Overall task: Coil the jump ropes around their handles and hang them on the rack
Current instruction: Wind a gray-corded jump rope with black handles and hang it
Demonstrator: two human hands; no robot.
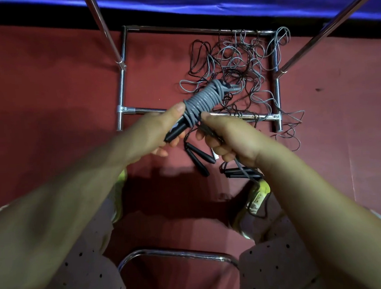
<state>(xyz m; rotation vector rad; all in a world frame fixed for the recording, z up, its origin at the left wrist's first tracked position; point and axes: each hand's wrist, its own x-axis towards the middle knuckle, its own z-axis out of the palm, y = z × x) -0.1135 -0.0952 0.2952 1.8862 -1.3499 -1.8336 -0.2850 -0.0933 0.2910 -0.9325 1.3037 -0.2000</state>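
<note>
Two hands worked at the centre of the head view, over a red floor (pixel 48 90).

Item, left hand (pixel 161 128): fingers curled around the black handles (pixel 177 129) of a grey jump rope, thumb laid along the top beside the windings, fingertips showing underneath.

Item, grey coil (pixel 204 98): many close turns wound around the paired handles, the bundle held tilted up and to the right, above the floor and in front of the rack's base; a short grey end stuck out at its upper tip.

Item, right hand (pixel 227 140): fingers closed narrowly on a thin strand, index tip just beside the lower end of the coil; a grey cord ran down from the fist toward the floor.

Item, loose ropes (pixel 243 67): a tangle of dark and grey cords heaped on the floor inside the rack's base, some loops spilling past its right-hand bar.

Item, spare handles (pixel 199 157): several black ones on the floor below the hands, attached cords hard to trace.

Item, rack base (pixel 121 88): chrome tubes forming a rectangle on the floor, with two slanted poles rising from it.

Item, yellow-green shoes (pixel 258 198), dotted trousers, and a curved chrome bar (pixel 176 253) between the knees
</note>
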